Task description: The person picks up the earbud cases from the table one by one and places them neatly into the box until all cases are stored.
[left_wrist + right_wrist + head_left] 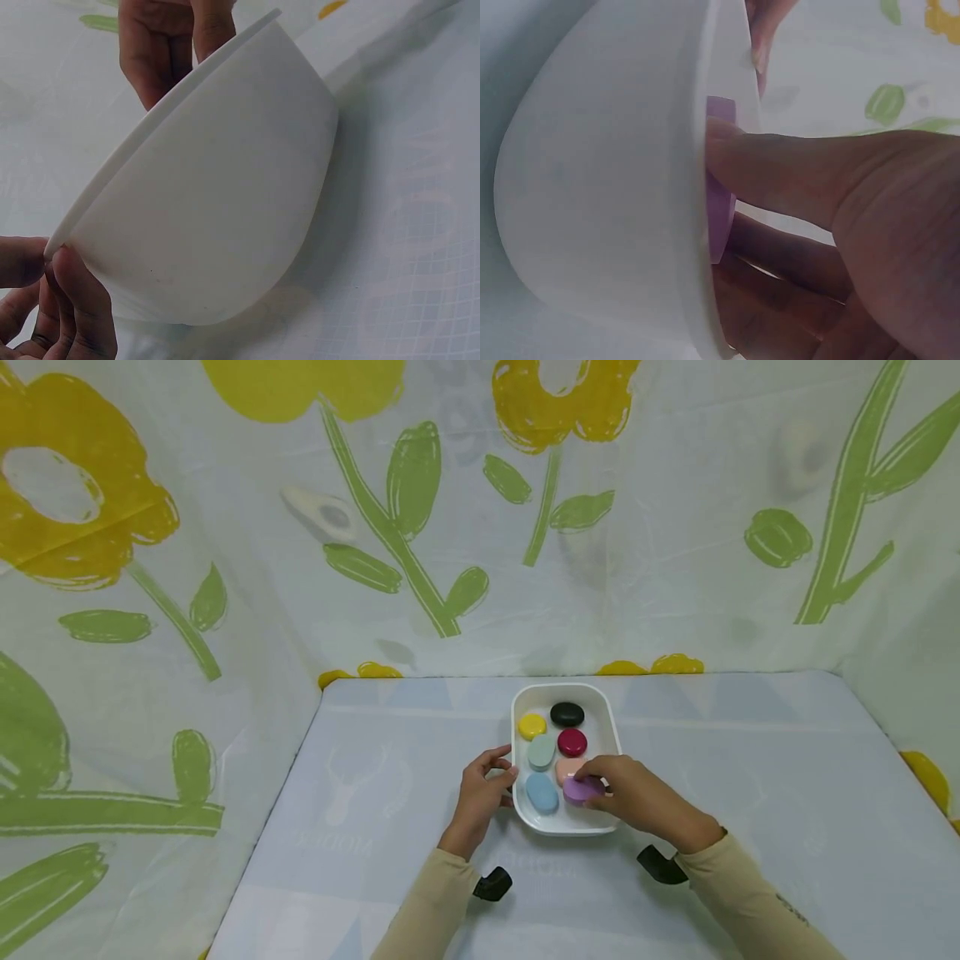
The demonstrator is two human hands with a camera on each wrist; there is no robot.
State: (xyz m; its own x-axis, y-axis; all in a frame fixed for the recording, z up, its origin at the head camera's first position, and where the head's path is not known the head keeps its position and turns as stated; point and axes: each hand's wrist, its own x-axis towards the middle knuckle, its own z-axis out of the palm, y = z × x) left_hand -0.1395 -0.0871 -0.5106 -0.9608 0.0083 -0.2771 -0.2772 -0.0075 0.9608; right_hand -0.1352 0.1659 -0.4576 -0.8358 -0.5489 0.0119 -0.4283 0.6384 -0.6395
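Observation:
A white rounded-rectangular plastic tub [564, 828] stands on the table, with smooth oval pebble-like pieces inside. My left hand [481, 792] pinches the tub's left rim between thumb and fingers, seen close up in the left wrist view [67, 300]. Over the tub's near right part, my right hand [637, 793] holds a purple oval piece [582, 791] between thumb and fingers. In the right wrist view the tub's wall partly hides this purple piece [720, 217]. Just behind it lies a pink piece [567, 770], partly covered by the fingers. A light blue piece [542, 793] lies to its left.
Farther back in the tub are a pale green piece [541, 752], a dark red one [572, 742], a yellow one [532, 726] and a black one [567, 714]. The pale table [360, 868] meets a flower-print curtain [660, 568] at its back and sides.

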